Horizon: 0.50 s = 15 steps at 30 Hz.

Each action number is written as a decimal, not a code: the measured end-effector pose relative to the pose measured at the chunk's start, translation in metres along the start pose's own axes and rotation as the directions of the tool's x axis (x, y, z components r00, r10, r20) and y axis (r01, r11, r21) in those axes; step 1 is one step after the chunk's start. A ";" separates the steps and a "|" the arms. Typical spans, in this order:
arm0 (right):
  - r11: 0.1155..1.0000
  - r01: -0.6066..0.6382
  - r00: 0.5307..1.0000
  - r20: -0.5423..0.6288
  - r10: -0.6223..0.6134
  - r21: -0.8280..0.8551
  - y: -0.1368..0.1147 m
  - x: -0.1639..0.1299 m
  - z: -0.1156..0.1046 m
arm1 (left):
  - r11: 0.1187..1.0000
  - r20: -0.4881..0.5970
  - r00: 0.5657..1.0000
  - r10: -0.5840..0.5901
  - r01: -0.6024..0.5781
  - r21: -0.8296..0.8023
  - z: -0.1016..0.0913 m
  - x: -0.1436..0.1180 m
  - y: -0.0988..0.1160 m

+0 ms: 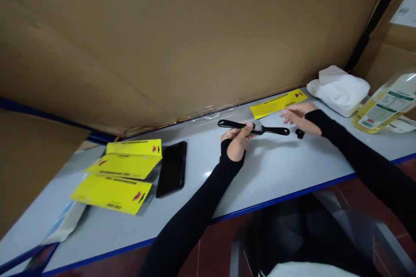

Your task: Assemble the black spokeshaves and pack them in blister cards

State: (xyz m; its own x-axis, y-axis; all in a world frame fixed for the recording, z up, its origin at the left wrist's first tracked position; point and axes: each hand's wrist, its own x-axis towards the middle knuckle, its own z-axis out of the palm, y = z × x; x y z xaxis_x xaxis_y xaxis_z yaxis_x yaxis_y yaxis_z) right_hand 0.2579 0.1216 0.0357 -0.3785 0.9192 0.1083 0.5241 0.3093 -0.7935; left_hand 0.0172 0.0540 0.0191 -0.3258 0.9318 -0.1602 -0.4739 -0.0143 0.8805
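Black two-handled tool (259, 128) is pinched by the left hand (238, 139); right hand (301, 118) (loosely spread) hovers apart; small black piece (299, 133) just below it, yellow card (278, 103) beyond.

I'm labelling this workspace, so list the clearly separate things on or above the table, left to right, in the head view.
Three yellow cards, black phone, black two-handled tool, small black piece, white bundle, bottle of yellow liquid.
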 end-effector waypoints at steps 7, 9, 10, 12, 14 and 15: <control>0.932 0.123 0.896 0.441 0.042 -0.340 0.048 0.011 -0.058 | 0.996 -0.086 0.996 -0.031 0.023 -0.085 -0.012 0.024 0.016; 0.949 0.086 0.882 0.466 0.068 -0.303 0.056 0.014 -0.052 | 0.997 -0.100 0.994 -0.044 0.037 -0.071 -0.013 0.026 0.016; 0.955 0.085 0.880 0.471 0.062 -0.285 0.059 0.016 -0.049 | 0.997 -0.102 0.993 -0.052 0.045 -0.066 -0.014 0.026 0.016; 0.951 0.116 0.881 0.472 0.036 -0.288 0.063 0.019 -0.044 | 0.997 -0.101 0.993 -0.065 0.059 -0.057 -0.013 0.025 0.016; 0.938 0.135 0.886 0.463 0.030 -0.320 0.063 0.021 -0.041 | 0.996 -0.099 0.992 -0.076 0.072 -0.045 -0.012 0.024 0.015; 0.935 0.134 0.884 0.466 0.037 -0.327 0.061 0.021 -0.040 | 0.996 -0.097 0.992 -0.083 0.079 -0.039 -0.011 0.023 0.014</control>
State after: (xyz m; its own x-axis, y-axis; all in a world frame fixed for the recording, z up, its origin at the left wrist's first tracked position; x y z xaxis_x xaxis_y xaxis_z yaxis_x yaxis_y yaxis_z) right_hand 0.3122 0.1699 0.0132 -0.6709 0.7103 -0.2128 0.6895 0.4919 -0.5317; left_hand -0.0064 0.0716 0.0229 -0.3631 0.8902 -0.2750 -0.5295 0.0457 0.8471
